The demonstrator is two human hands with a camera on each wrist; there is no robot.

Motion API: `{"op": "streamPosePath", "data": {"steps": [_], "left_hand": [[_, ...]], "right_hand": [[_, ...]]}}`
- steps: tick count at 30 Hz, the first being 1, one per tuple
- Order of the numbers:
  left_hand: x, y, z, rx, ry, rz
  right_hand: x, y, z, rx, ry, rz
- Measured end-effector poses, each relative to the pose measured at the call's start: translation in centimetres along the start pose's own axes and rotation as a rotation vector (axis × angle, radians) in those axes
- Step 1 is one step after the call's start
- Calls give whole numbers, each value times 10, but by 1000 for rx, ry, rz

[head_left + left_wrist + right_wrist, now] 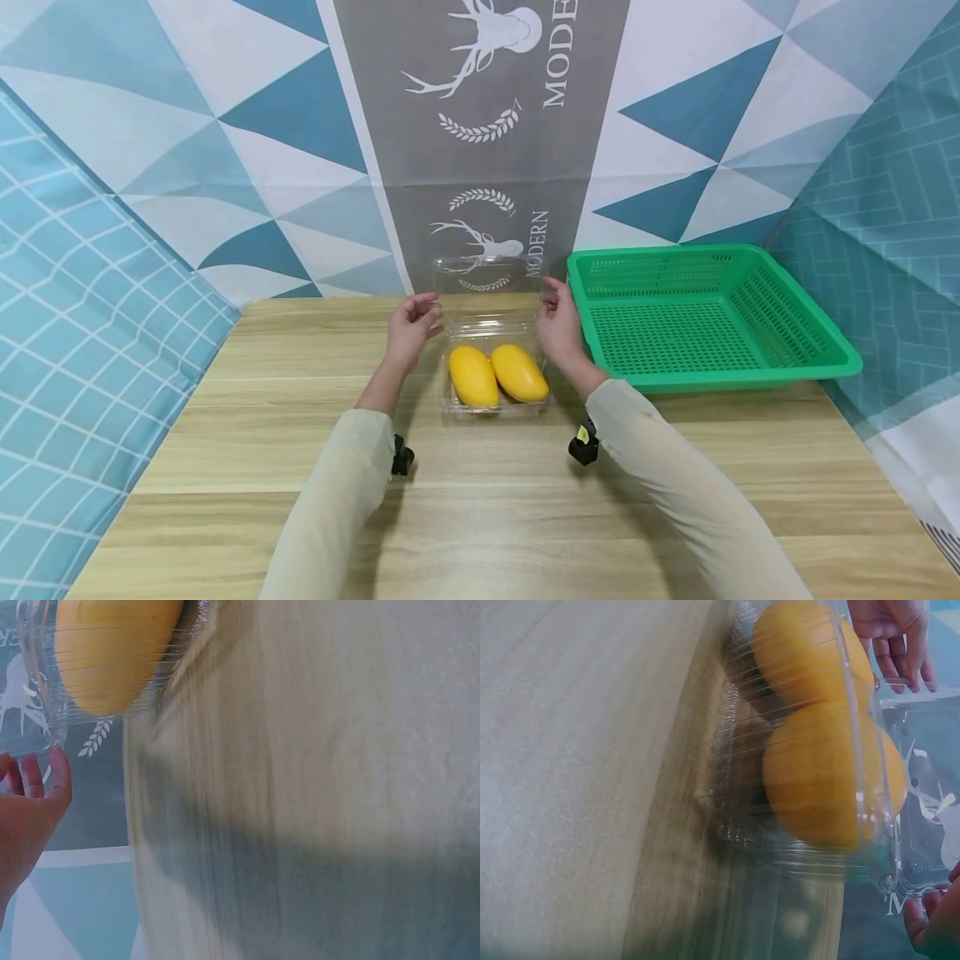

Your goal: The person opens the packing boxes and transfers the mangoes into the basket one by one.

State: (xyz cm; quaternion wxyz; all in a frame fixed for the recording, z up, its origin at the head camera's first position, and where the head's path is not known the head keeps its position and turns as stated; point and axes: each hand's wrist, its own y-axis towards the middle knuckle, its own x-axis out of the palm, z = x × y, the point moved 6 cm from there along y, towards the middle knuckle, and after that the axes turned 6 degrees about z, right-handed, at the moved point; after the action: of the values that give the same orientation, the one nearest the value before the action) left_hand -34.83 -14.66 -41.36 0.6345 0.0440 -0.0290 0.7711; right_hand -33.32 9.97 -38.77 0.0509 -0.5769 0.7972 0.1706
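Observation:
A clear plastic clamshell box (454,404) stands on the table with two yellow mangoes (473,377) (520,373) side by side in its base. Its clear lid (487,283) is raised upright at the back. My left hand (411,332) is at the lid's left edge, fingertips touching or very near it. On the opposite edge, my right hand (559,323) has its fingertips at the plastic. The right wrist view shows the left hand's fingers (885,656) fairly straight against the lid rim. Only part of the right hand (939,922) shows there.
A green plastic basket (678,337) stands on the right of the wooden table (480,517), close beside my right hand. Patterned cloth (300,142) covers the wall behind, and blue checked cloth (82,333) hangs at the left.

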Motion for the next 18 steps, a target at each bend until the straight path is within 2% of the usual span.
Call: {"op": "streamPosePath", "data": {"steps": [10,18], "left_hand": [[2,3,-6,1,38,20],[3,5,-9,-28,68,15]], "right_hand": [[5,3,10,-14,-84,-14],[6,5,14,5,-88,8]]}}
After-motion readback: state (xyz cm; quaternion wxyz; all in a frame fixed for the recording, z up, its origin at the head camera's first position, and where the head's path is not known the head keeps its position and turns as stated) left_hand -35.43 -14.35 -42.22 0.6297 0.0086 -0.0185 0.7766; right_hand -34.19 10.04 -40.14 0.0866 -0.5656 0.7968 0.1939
